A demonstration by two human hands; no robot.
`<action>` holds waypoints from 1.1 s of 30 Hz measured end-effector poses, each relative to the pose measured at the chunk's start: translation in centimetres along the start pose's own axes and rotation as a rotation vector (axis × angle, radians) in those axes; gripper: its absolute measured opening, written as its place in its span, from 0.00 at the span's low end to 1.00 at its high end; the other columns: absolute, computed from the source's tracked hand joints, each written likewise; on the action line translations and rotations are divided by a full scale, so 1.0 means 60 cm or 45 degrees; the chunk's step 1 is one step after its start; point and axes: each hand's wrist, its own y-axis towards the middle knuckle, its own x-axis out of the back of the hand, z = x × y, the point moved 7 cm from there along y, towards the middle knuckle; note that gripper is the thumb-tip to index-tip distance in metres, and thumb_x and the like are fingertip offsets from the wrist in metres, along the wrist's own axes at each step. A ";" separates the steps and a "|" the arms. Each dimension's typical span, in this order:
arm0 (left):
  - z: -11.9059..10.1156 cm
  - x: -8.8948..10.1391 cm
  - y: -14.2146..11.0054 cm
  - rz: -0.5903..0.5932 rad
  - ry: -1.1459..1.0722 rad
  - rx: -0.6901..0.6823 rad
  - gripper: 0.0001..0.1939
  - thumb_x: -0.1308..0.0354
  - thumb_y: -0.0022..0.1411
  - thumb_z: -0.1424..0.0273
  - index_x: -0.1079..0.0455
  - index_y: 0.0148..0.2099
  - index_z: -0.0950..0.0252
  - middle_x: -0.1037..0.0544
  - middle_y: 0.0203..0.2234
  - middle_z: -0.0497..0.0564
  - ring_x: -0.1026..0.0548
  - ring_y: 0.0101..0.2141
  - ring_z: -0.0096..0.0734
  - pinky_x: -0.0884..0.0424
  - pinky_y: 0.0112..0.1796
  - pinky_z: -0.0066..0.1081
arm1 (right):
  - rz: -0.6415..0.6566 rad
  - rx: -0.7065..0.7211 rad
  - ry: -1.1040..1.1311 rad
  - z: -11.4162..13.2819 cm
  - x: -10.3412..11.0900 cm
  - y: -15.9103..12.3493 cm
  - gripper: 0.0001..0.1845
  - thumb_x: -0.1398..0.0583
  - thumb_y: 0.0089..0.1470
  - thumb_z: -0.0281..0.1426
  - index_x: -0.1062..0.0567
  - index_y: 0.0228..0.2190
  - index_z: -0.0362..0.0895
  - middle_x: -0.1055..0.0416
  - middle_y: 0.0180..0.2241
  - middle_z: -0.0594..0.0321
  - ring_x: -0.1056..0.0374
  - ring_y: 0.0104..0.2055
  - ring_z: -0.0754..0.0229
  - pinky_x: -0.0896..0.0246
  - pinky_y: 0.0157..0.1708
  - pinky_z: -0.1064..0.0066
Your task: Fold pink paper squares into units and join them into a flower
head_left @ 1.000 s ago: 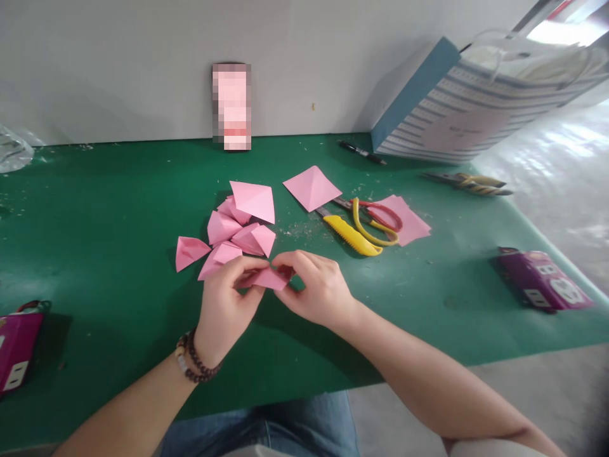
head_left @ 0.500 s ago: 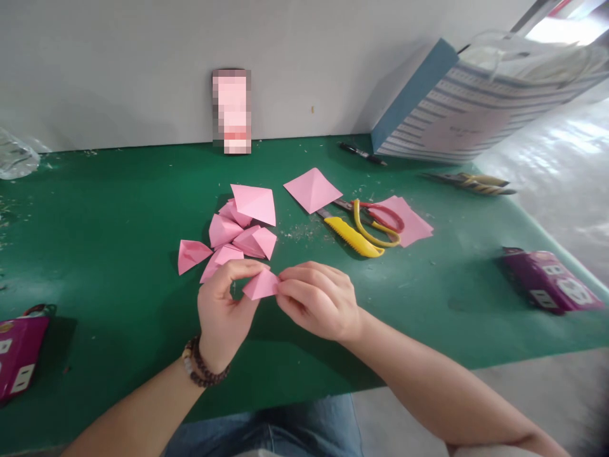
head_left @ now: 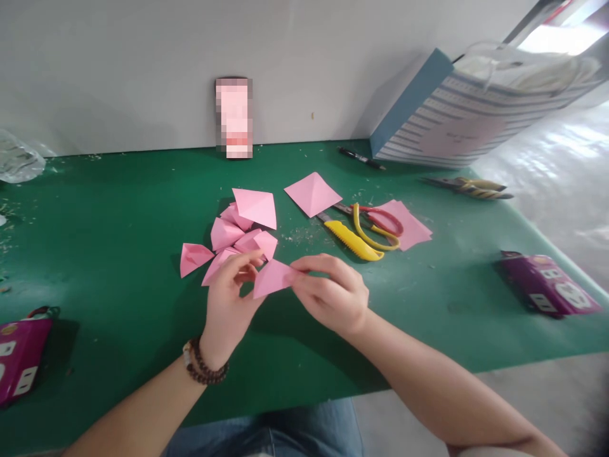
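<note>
The right hand (head_left: 330,295) is gripping a folded pink paper triangle (head_left: 271,278) with closed fingers, above a green work mat (head_left: 118,254). The left hand (head_left: 227,298) is curling beside the triangle's other corner, contact indeterminate, and is overlapping a heap of folded pink paper pieces (head_left: 226,233).

Pink paper pile (head_left: 240,230) blocks left hand (head_left: 228,298) ahead; yellow cutter (head_left: 351,240) blocks right hand (head_left: 333,295); green mat (head_left: 428,317) passable rightward.
</note>
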 end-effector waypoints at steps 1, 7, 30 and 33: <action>0.002 -0.005 -0.001 0.037 -0.058 0.073 0.19 0.32 0.50 0.71 0.29 0.45 0.60 0.25 0.36 0.49 0.25 0.33 0.30 0.25 0.34 0.30 | -0.037 -0.031 0.008 -0.005 0.006 0.003 0.13 0.38 0.51 0.20 0.27 0.33 0.51 0.26 0.32 0.64 0.28 0.30 0.64 0.29 0.29 0.73; 0.001 -0.037 -0.017 0.305 -0.713 0.442 0.17 0.42 0.60 0.61 0.33 0.49 0.62 0.23 0.31 0.51 0.23 0.31 0.33 0.24 0.28 0.31 | -0.089 -0.079 0.172 -0.017 0.016 0.016 0.15 0.38 0.49 0.17 0.27 0.32 0.51 0.26 0.36 0.64 0.27 0.34 0.63 0.29 0.32 0.71; 0.040 -0.006 0.006 0.070 -0.756 0.506 0.09 0.30 0.48 0.67 0.24 0.34 0.58 0.24 0.30 0.45 0.26 0.30 0.23 0.28 0.32 0.25 | 0.348 -0.698 1.143 -0.065 -0.046 -0.002 0.11 0.34 0.49 0.25 0.21 0.37 0.48 0.31 0.48 0.56 0.31 0.50 0.56 0.26 0.42 0.65; 0.040 -0.007 0.005 0.071 -0.790 0.526 0.09 0.30 0.48 0.68 0.25 0.33 0.58 0.24 0.29 0.44 0.26 0.30 0.22 0.28 0.32 0.25 | 0.326 -0.669 1.020 -0.064 -0.043 0.000 0.11 0.34 0.49 0.25 0.21 0.37 0.48 0.31 0.49 0.56 0.30 0.49 0.55 0.26 0.43 0.63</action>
